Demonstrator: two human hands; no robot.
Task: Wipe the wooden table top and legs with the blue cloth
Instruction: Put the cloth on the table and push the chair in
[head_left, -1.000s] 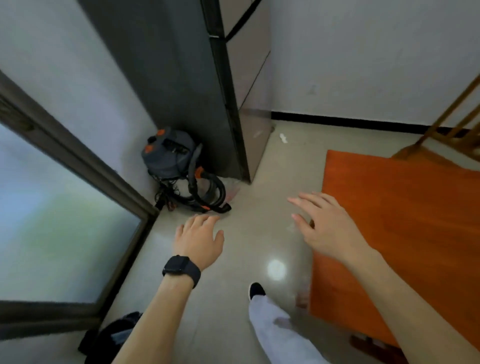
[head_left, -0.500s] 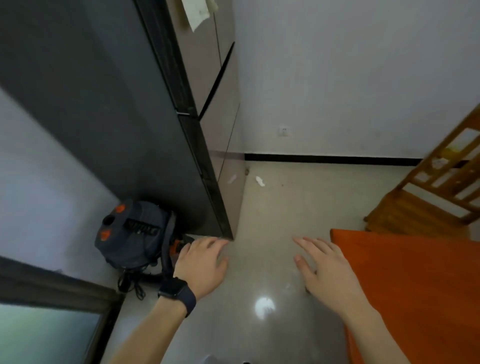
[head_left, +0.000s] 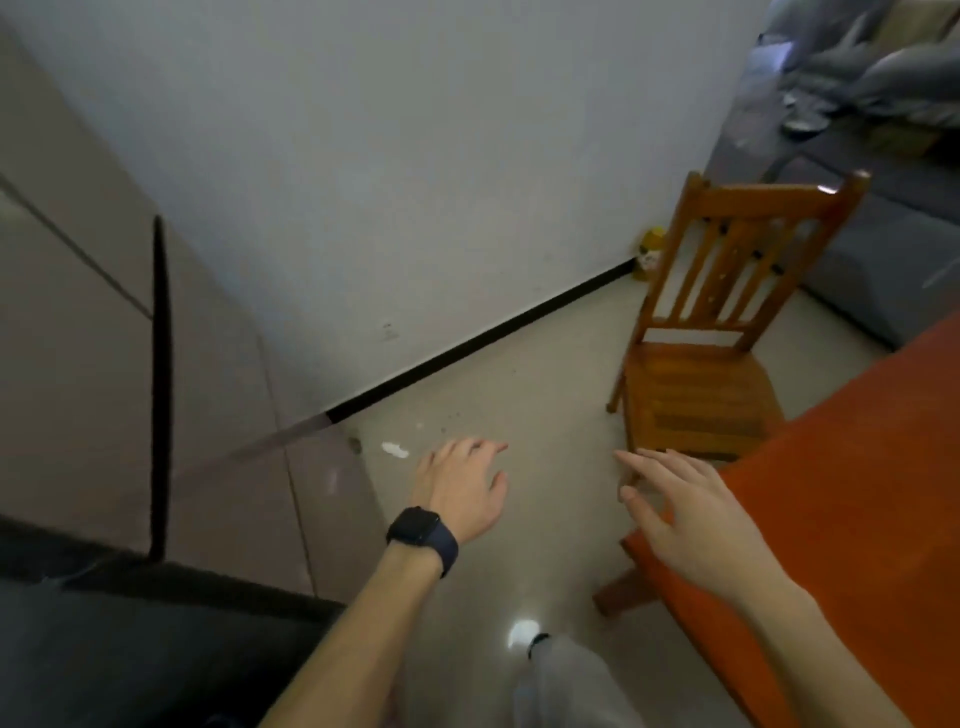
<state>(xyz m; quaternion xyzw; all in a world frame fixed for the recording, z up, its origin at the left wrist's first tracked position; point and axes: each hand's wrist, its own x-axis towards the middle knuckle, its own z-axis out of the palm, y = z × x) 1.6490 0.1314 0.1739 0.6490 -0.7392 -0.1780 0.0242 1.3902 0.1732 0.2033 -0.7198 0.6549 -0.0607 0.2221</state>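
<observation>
Our left hand (head_left: 462, 488), watch (head_left: 422, 535) on its wrist, hangs empty over the floor (head_left: 530, 384), fingers loosely spread. Our right hand (head_left: 696, 514), fingers spread and empty, hovers over the wooden table (head_left: 857, 493)'s corner, near a chair (head_left: 698, 387).

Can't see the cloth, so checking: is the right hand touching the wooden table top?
Cannot tell. In the head view the right hand overlaps the corner of the table, fingers straight, but from above neither contact nor gap shows.
</observation>
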